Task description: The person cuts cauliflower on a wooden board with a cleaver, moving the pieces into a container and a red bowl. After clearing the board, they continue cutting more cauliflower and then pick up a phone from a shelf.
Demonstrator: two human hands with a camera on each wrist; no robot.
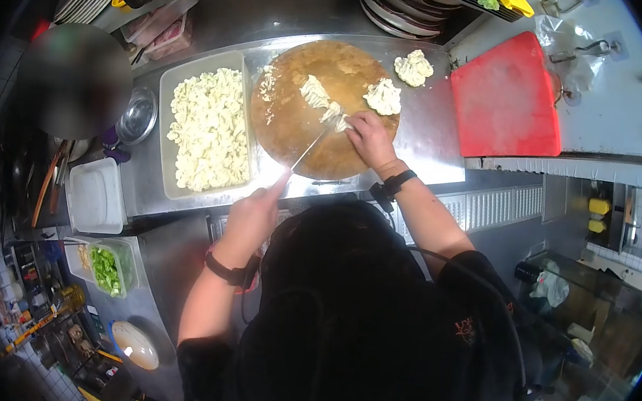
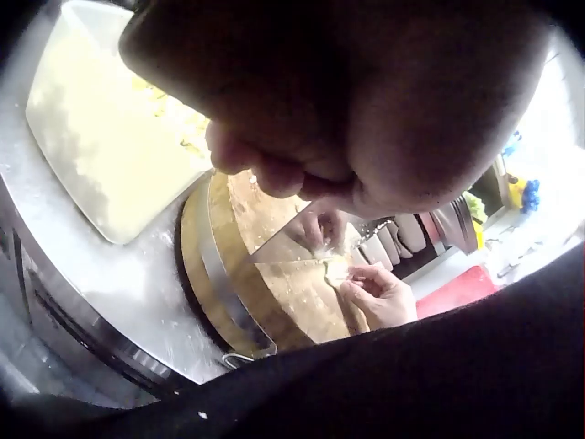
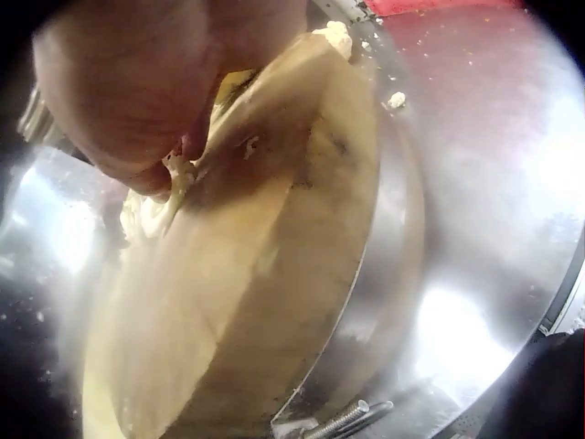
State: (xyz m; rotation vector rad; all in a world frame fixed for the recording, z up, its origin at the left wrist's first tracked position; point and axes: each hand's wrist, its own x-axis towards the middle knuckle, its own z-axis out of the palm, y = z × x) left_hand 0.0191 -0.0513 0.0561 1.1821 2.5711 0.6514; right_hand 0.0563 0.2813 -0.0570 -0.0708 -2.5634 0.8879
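"Where's the cauliflower piece (image 1: 336, 118)?"
"On the round board (image 1: 285, 131), pinched in the fingers of the right hand (image 1: 373, 142)."
"And the left hand (image 1: 253, 213)?"
"Its fingers grip the knife (image 1: 309, 150) at the board's near edge."

No readable text, labels or numbers; red marks (image 1: 465, 329) on black shirt (image 1: 340, 318) too small to read.

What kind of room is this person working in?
It looks like a restaurant kitchen. A big tub is full of chopped cauliflower, a thick round chopping block sits on a metal counter, and plates are piled up in tall stacks.
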